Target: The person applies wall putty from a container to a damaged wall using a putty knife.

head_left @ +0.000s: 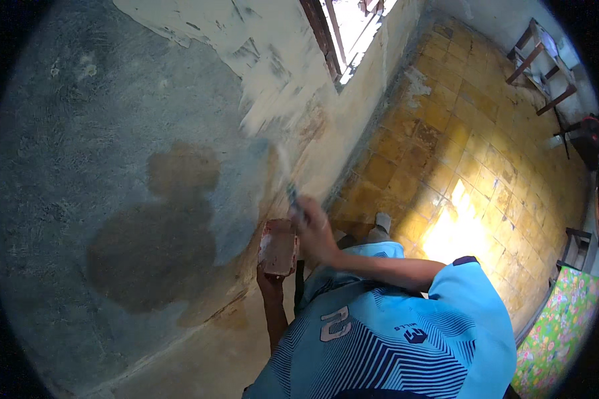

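My left hand (270,282) is closed under the near end of a small reddish rectangular tub (277,271), its rim smeared with white and its inside brownish. Just to the right and above it, my right hand (315,231) grips a paintbrush (291,191) by its bluish handle. The brush points up toward the wall, its pale tip smeared by motion; whether it touches the wall I cannot tell. On the grey-blue wall (80,126), rough white strokes (263,100) end a little above the brush.
A window (356,33) with a dark frame opens in the wall at the top. Yellow tiled floor (466,159) stretches to the right, sunlit in places. A wooden stool-like piece (526,63) stands far right, and a flowered green cloth (559,326) lies at the lower right.
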`<state>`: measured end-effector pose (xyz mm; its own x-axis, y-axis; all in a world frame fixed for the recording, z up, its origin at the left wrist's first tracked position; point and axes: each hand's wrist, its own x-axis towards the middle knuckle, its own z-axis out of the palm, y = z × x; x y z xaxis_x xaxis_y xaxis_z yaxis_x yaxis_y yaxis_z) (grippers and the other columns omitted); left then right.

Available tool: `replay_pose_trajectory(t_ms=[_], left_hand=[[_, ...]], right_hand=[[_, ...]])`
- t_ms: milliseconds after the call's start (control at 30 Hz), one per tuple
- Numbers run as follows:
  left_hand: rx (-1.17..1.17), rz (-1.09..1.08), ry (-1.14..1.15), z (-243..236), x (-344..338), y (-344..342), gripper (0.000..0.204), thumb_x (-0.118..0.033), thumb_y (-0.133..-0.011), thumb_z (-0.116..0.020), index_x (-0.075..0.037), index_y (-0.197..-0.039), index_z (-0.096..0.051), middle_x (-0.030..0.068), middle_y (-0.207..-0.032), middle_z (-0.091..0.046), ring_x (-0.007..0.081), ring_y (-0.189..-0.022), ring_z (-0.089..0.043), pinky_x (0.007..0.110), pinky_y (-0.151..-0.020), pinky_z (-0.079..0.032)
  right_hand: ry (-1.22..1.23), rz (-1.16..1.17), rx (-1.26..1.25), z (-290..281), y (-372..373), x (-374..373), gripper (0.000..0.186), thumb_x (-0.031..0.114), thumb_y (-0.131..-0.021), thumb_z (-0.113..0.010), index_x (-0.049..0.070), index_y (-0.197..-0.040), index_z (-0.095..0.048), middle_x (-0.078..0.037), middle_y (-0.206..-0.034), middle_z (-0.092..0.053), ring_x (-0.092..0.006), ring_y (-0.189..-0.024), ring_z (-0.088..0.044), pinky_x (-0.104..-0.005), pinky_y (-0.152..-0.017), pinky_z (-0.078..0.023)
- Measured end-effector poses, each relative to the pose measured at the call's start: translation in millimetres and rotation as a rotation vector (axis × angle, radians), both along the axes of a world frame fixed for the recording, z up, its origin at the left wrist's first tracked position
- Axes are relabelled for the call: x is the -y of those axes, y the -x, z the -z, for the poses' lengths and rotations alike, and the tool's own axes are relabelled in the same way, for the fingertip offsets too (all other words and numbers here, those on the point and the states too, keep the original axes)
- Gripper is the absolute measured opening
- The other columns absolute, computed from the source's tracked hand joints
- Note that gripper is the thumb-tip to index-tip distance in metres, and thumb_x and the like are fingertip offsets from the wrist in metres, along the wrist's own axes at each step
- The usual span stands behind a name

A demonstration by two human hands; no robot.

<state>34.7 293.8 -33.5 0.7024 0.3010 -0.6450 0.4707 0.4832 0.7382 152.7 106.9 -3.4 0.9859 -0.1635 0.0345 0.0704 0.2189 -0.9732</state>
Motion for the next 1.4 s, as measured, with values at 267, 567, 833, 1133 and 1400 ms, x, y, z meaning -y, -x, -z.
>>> replay_pose_trajectory(t_ms=[267, 567, 833, 1133, 1400], left_hand=[[0.112, 0.017, 0.065, -3.3, 8.1, -4.6, 0.061, -0.045, -0.091, -0.05, -0.008, -0.139, -0.039, 0.015, -0.135, -0.048, 0.0336, -0.116, -0.054, 0.049, -0.081, -0.056], [0.108, 0.127, -0.003, 28.6, 14.3, -34.9, 0.059, -0.043, -0.093, -0.05, -0.003, -0.136, -0.041, 0.0154, -0.129, -0.052, 0.032, -0.114, -0.056, 0.047, -0.082, -0.054], [0.211, 0.137, 0.066, -20.3, 83.1, -110.5, 0.043, -0.033, -0.088, -0.06, -0.001, -0.118, -0.056, 0.0108, -0.11, -0.062, 0.0217, -0.095, -0.065, 0.036, -0.074, -0.056], [0.145, 0.148, 0.069, -28.7, 118.8, -127.1, 0.055, -0.039, -0.083, -0.065, -0.001, -0.122, -0.055, 0.0138, -0.108, -0.064, 0.0255, -0.095, -0.066, 0.037, -0.077, -0.057], [0.269, -0.037, 0.153, -13.8, 94.4, -96.5, 0.045, -0.033, -0.091, -0.053, -0.006, -0.127, -0.051, 0.0117, -0.126, -0.057, 0.0245, -0.114, -0.058, 0.038, -0.09, -0.051]], right_hand=[[-0.098, 0.217, -0.02, 15.2, -111.4, 10.7, 0.022, 0.013, -0.094, -0.056, -0.003, -0.109, -0.053, -0.014, -0.092, -0.048, -0.0225, -0.075, -0.056, -0.0338, -0.06, -0.051], [-0.614, -0.401, -0.585, -21.2, 42.7, 58.9, 0.03, 0.012, -0.09, -0.056, -0.001, -0.117, -0.058, -0.008, -0.1, -0.061, -0.0177, -0.083, -0.06, -0.0313, -0.073, -0.051], [0.306, -0.561, -0.182, -56.4, -3.3, 193.7, 0.051, 0.008, -0.078, -0.056, 0.003, -0.128, -0.055, -0.011, -0.102, -0.062, -0.0187, -0.086, -0.062, -0.0314, -0.069, -0.053], [1.211, -0.573, 0.311, -95.9, 12.2, 238.5, 0.048, 0.007, -0.074, -0.062, 0.013, -0.122, -0.059, -0.013, -0.103, -0.055, -0.028, -0.086, -0.061, -0.0396, -0.071, -0.054], [0.326, -0.279, -0.255, 20.3, -44.7, 282.7, 0.045, 0.01, -0.084, -0.05, 0.007, -0.128, -0.059, -0.002, -0.08, -0.059, -0.0112, -0.065, -0.054, -0.0251, -0.056, -0.044]])
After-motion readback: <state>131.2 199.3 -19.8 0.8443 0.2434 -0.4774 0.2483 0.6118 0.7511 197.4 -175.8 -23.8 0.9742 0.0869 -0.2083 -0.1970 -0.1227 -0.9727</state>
